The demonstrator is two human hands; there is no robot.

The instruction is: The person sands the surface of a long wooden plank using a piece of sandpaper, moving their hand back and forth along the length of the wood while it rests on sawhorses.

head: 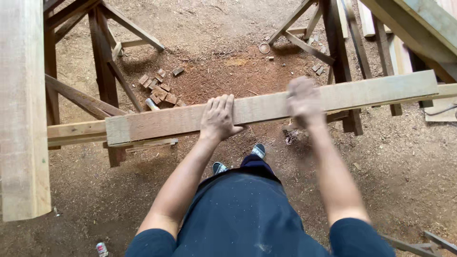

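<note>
A long pale wooden plank (266, 107) lies across in front of me, resting on another plank (76, 132) that sticks out at the left. My left hand (217, 118) grips the plank near its middle, fingers over the far edge and thumb on the near face. My right hand (303, 102) is blurred, over the plank further right; whether it holds the wood or only touches it cannot be told. My dark trousers and shoes (259, 150) show below.
Dark wooden trestles stand at the left (102, 66) and right (339, 52). A wide pale beam (21, 109) runs down the left edge. Small wood offcuts (158, 90) lie on the sawdust-covered dirt floor. More planks (419, 28) are stacked at upper right.
</note>
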